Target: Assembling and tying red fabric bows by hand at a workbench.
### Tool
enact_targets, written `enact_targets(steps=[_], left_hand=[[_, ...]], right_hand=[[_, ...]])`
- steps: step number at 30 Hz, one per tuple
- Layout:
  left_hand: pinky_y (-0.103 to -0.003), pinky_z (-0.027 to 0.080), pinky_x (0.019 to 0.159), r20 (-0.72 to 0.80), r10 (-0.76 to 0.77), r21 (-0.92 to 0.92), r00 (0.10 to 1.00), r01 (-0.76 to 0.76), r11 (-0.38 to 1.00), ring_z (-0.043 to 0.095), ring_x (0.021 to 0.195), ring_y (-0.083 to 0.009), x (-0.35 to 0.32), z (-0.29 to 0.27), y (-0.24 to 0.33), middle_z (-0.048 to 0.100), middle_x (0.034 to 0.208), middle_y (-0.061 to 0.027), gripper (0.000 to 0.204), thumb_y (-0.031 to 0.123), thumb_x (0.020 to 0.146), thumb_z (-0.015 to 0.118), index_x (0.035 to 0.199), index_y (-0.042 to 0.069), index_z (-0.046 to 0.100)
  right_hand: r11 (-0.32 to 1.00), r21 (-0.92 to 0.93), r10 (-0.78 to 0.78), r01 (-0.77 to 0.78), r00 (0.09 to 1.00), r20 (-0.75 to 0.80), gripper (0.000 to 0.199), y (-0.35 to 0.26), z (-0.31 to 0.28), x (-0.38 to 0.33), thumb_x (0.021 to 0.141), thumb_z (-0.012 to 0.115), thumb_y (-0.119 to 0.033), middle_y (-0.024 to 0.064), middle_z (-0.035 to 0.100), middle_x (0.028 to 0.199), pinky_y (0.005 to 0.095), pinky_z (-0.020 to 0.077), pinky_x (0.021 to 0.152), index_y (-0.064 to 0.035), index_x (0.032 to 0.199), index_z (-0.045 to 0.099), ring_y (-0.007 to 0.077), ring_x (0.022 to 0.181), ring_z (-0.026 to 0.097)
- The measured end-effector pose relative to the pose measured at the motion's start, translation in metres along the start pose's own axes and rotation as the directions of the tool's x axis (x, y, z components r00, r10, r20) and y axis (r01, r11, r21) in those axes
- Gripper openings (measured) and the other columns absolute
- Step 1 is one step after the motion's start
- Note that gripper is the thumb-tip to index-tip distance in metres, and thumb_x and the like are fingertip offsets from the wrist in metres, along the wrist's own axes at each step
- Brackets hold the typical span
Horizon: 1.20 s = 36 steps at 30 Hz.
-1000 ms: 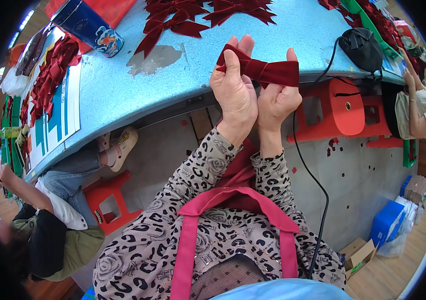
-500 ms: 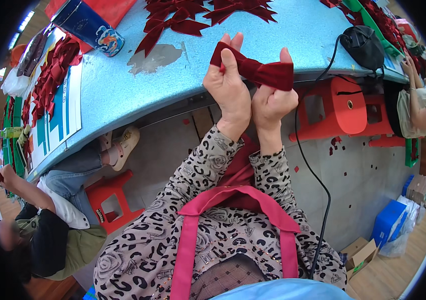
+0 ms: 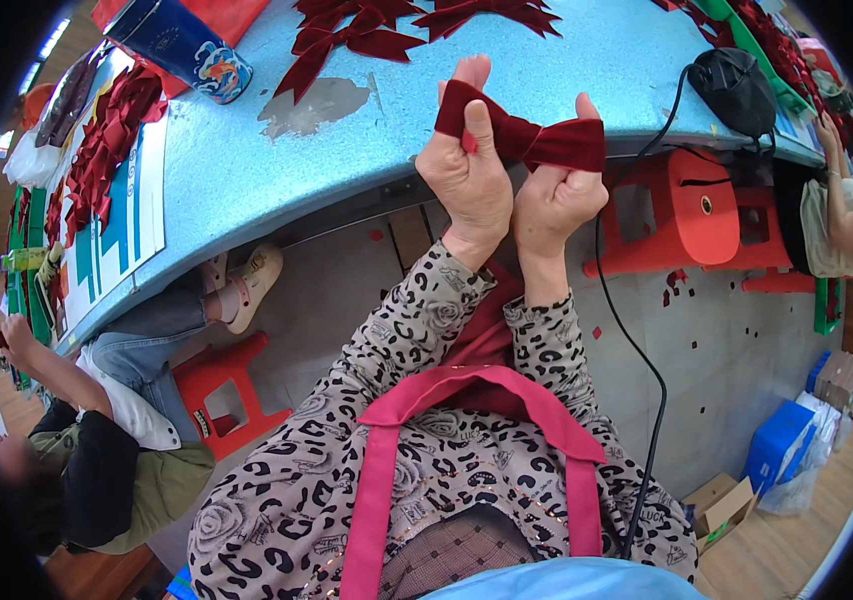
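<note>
A dark red velvet bow (image 3: 569, 144) is stretched between my two hands, just off the near edge of the table. My left hand (image 3: 467, 190) grips its left loop, thumb in front and fingertips showing behind the upper edge. On the other loop, my right hand (image 3: 559, 203) is closed, its fingers curled below and one digit standing up behind the velvet. The bow narrows to a gathered middle between the hands. More finished-looking red velvet bows (image 3: 357, 42) with pointed tails lie on the table beyond.
The light blue table (image 3: 217, 170) curves across the front. On it stand a dark blue cup (image 3: 182, 50), a heap of red bows (image 3: 112, 150) and a black pouch-like thing (image 3: 732, 90). A black cable (image 3: 637, 360) hangs at my right. Red stools (image 3: 702, 210) and seated co-workers flank me.
Both hands and the bow have shifted slightly to the right. The bow's middle now looks narrower and more gathered, with the right loop standing wider. Both hands keep their hold.
</note>
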<state>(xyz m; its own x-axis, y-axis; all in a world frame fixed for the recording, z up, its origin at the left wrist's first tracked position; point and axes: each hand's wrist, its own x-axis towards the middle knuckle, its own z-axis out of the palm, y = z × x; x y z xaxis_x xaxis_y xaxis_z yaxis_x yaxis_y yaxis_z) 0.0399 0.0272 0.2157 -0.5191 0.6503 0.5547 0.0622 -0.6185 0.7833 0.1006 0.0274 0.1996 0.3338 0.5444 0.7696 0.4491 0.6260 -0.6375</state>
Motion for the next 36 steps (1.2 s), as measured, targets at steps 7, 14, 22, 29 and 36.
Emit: enact_targets(steps=[7,14,22,29,36], left_hand=[[-0.040,0.035,0.100,0.086,0.365,0.212,0.927,-0.375,0.903,0.059,0.105,-0.0229,0.000,-0.004,-0.001,0.062,0.111,-0.0149,0.032,0.017,0.095,0.045,0.116,-0.005,0.054],[-0.045,0.031,0.101,0.311,0.595,0.279,0.741,-0.670,0.688,0.060,0.103,-0.0262,-0.001,-0.010,0.006,0.063,0.107,-0.0175,0.033,0.018,0.095,0.043,0.118,-0.004,0.051],[-0.036,0.048,0.082,0.122,-0.043,-0.130,0.992,0.059,0.990,0.065,0.085,-0.0264,-0.027,0.004,0.015,0.065,0.094,-0.0176,0.039,0.022,0.095,0.044,0.124,-0.003,0.044],[-0.031,0.053,0.070,0.237,-0.630,-0.503,0.739,0.648,0.572,0.065,0.083,-0.0241,-0.024,0.005,0.018,0.065,0.092,-0.0154,0.040,0.025,0.095,0.046,0.125,-0.001,0.042],[-0.033,0.046,0.090,0.303,-0.739,-0.591,0.602,0.727,0.350,0.055,0.108,-0.0242,-0.025,-0.006,0.012,0.058,0.112,-0.0167,0.037,0.024,0.095,0.044,0.120,-0.003,0.045]], right_hand=[[0.717,0.495,0.488,-0.490,0.861,0.146,0.030,-0.021,-0.019,-0.002,0.091,0.047,-0.006,-0.0019,0.055,0.075,0.0165,0.0400,0.050,0.0003,0.120,0.053,0.0032,0.057,0.047],[0.152,0.734,0.690,-0.662,0.603,0.400,0.030,-0.029,-0.036,0.001,0.091,0.045,-0.005,0.0008,0.059,0.080,0.0163,0.0369,0.047,-0.0002,0.119,0.053,0.0028,0.058,0.049],[0.267,0.710,0.659,-0.652,0.661,0.359,0.029,-0.019,-0.034,-0.009,0.091,0.047,-0.007,0.0016,0.061,0.081,0.0179,0.0436,0.053,0.0019,0.117,0.053,0.0071,0.063,0.056],[0.974,-0.128,-0.173,0.189,0.977,0.127,0.030,0.012,-0.048,-0.008,0.086,0.045,-0.001,0.0132,0.066,0.090,0.0250,0.0485,0.055,0.0057,0.114,0.054,0.0176,0.061,0.063],[0.980,-0.136,-0.119,0.145,0.977,0.179,0.035,0.013,-0.045,-0.019,0.085,0.046,0.000,0.0143,0.066,0.091,0.0265,0.0511,0.061,0.0071,0.119,0.050,0.0176,0.065,0.064]])
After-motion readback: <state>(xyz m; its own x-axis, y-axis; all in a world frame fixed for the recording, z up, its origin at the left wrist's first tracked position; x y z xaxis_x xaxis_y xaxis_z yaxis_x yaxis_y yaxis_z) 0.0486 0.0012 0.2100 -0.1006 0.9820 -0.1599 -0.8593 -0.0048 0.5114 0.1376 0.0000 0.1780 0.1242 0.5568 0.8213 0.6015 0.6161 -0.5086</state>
